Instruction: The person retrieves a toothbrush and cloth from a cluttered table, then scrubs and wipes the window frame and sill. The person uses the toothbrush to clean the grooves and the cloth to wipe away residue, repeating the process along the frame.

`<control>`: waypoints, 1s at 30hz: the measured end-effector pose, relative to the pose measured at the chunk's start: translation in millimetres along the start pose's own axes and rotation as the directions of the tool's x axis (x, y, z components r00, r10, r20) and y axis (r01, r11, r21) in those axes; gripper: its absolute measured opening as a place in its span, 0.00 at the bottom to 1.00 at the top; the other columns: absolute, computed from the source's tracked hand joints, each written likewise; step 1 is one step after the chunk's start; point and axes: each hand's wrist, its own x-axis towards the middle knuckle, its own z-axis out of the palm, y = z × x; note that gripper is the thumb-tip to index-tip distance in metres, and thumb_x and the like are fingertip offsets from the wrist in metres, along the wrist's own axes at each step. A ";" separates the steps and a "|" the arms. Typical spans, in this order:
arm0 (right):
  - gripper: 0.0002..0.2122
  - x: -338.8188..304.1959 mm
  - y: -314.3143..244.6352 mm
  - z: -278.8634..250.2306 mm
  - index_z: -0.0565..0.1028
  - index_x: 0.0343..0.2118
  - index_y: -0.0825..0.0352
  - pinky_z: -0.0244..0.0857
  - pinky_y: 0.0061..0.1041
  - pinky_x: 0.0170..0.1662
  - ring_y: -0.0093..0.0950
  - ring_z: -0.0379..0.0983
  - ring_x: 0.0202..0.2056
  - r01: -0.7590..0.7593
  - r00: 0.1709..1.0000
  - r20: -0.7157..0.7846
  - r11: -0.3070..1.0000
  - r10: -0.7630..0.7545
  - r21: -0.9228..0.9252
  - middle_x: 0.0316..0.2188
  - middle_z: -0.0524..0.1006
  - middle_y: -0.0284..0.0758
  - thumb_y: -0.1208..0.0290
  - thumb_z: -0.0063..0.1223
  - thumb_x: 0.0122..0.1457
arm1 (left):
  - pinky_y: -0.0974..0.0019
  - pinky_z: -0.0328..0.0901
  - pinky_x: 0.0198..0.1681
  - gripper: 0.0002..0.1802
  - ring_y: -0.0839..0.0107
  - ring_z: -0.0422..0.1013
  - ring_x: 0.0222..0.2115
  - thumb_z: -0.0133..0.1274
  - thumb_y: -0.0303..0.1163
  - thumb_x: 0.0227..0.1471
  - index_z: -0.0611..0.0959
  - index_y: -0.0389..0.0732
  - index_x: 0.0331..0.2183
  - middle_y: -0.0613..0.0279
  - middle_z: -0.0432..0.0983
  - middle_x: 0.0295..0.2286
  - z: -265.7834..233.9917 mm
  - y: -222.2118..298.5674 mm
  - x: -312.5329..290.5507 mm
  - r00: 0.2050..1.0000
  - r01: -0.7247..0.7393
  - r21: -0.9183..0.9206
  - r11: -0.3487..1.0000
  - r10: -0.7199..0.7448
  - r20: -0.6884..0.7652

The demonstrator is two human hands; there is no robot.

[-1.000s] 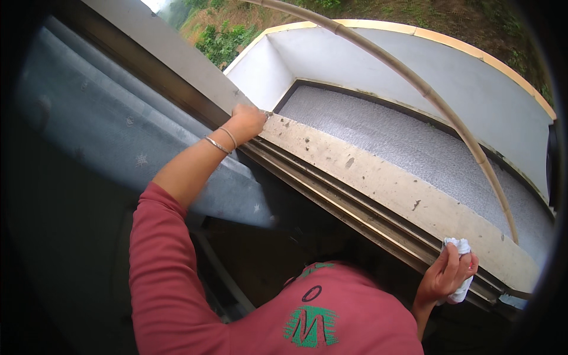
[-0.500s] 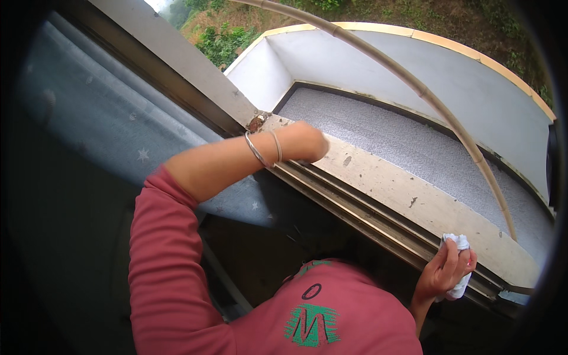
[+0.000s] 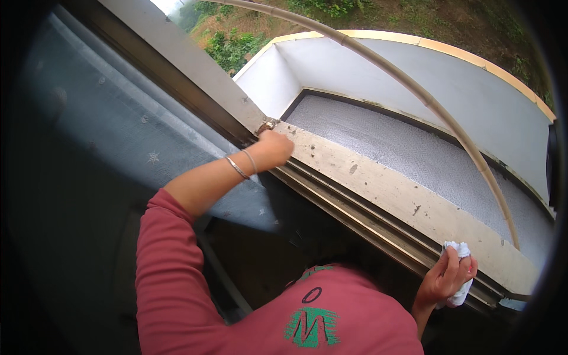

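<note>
My left hand [image 3: 274, 149] is curled closed at the far left end of the window track, right by the corner of the frame. Its fingers face away, so whatever they hold, if anything, is hidden. Just beyond the knuckles, a small heap of brown debris [image 3: 266, 126] lies in the corner. Over the other end of the metal window track [image 3: 361, 213], my right hand [image 3: 447, 277] grips a crumpled white cloth [image 3: 459, 248]. Dark specks dot the pale stone sill [image 3: 378, 180] beyond the track.
A blue star-patterned curtain [image 3: 127, 127] hangs at the left beside the upright window frame [image 3: 195, 65]. Outside, a bamboo pole [image 3: 423, 94] slants across a ledge with a grey speckled floor [image 3: 355, 133] and a low white wall [image 3: 378, 65].
My left hand has moved left and slightly down to the frame corner, uncovering more sill. My right hand stays in about the same place with the cloth.
</note>
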 end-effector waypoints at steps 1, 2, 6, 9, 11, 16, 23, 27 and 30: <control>0.06 -1.3 1.6 0.1 0.72 0.32 0.71 0.61 0.42 0.41 0.40 0.68 0.32 0.012 1.000 0.005 1.000 -0.012 0.010 0.30 0.73 0.45 0.82 0.54 0.51 | 0.59 0.70 0.30 0.09 0.57 0.76 0.29 0.48 0.27 0.42 0.82 0.37 0.25 0.51 0.78 0.28 4.2 10.4 2.4 0.998 -0.070 0.023 0.997 0.070 0.000; 0.06 -3.3 3.0 1.1 0.73 0.32 0.71 0.61 0.43 0.42 0.40 0.68 0.33 0.008 1.000 0.009 1.000 -0.008 -0.005 0.30 0.72 0.45 0.83 0.55 0.51 | 0.60 0.69 0.29 0.09 0.59 0.76 0.27 0.47 0.28 0.44 0.82 0.37 0.25 0.51 0.78 0.26 -0.2 15.5 0.6 0.994 -0.104 -0.014 0.995 0.103 -0.035; 0.06 -8.3 3.0 -0.6 0.72 0.33 0.71 0.61 0.43 0.44 0.41 0.68 0.35 -0.025 0.999 0.033 0.998 0.027 -0.066 0.31 0.73 0.45 0.83 0.54 0.51 | 0.63 0.66 0.25 0.11 0.63 0.73 0.18 0.47 0.32 0.48 0.81 0.37 0.24 0.54 0.75 0.15 -50.2 -13.0 -0.6 0.988 -0.125 -0.516 0.847 0.154 0.014; 0.06 -6.3 1.3 -0.8 0.72 0.32 0.71 0.61 0.42 0.44 0.41 0.68 0.35 -0.024 1.000 0.014 0.997 0.025 -0.069 0.31 0.73 0.45 0.83 0.55 0.51 | 0.57 0.68 0.28 0.10 0.56 0.75 0.28 0.46 0.29 0.46 0.81 0.37 0.28 0.47 0.77 0.26 -14.0 -56.4 6.0 0.980 0.179 -0.340 0.923 -0.199 -0.024; 0.05 -5.6 1.2 0.4 0.73 0.32 0.71 0.61 0.42 0.44 0.41 0.68 0.35 -0.016 1.000 0.017 0.999 0.017 -0.035 0.31 0.73 0.45 0.83 0.54 0.51 | 0.54 0.68 0.31 0.10 0.54 0.74 0.33 0.46 0.27 0.45 0.81 0.36 0.30 0.46 0.77 0.31 5.9 -63.2 -3.2 0.966 0.258 -0.273 0.927 -0.249 0.067; 0.05 -3.8 1.8 -0.1 0.73 0.32 0.72 0.61 0.42 0.43 0.41 0.68 0.35 -0.010 0.999 0.050 0.999 0.011 -0.035 0.31 0.73 0.45 0.83 0.54 0.51 | 0.59 0.70 0.30 0.09 0.57 0.76 0.30 0.48 0.27 0.44 0.82 0.37 0.27 0.49 0.78 0.28 32.8 -23.1 -2.5 0.995 0.092 -0.087 0.992 -0.095 -0.026; 0.08 -5.9 2.8 2.4 0.74 0.34 0.72 0.61 0.39 0.44 0.39 0.66 0.37 -0.041 0.999 -0.015 0.996 0.040 -0.081 0.30 0.72 0.41 0.85 0.55 0.49 | 0.63 0.66 0.21 0.13 0.69 0.71 0.16 0.47 0.34 0.50 0.80 0.36 0.23 0.56 0.75 0.17 -37.5 -35.7 2.0 0.992 0.031 -0.845 0.534 -0.121 -0.040; 0.07 -7.1 -1.8 1.3 0.74 0.34 0.71 0.61 0.39 0.45 0.39 0.66 0.37 -0.053 0.998 0.022 0.998 0.053 -0.040 0.29 0.71 0.41 0.84 0.54 0.50 | 0.66 0.66 0.21 0.12 0.69 0.72 0.17 0.46 0.31 0.48 0.81 0.37 0.21 0.58 0.75 0.15 14.6 -130.1 -7.5 0.890 0.444 -0.527 0.725 -0.423 0.167; 0.07 -5.4 -1.8 1.4 0.74 0.34 0.71 0.61 0.38 0.45 0.39 0.66 0.37 -0.040 0.999 0.030 0.998 0.041 -0.038 0.28 0.71 0.40 0.85 0.55 0.50 | 0.59 0.69 0.30 0.10 0.58 0.76 0.27 0.47 0.26 0.45 0.82 0.33 0.22 0.49 0.78 0.24 49.1 -125.3 -15.2 0.858 0.513 -0.412 0.753 -0.429 0.283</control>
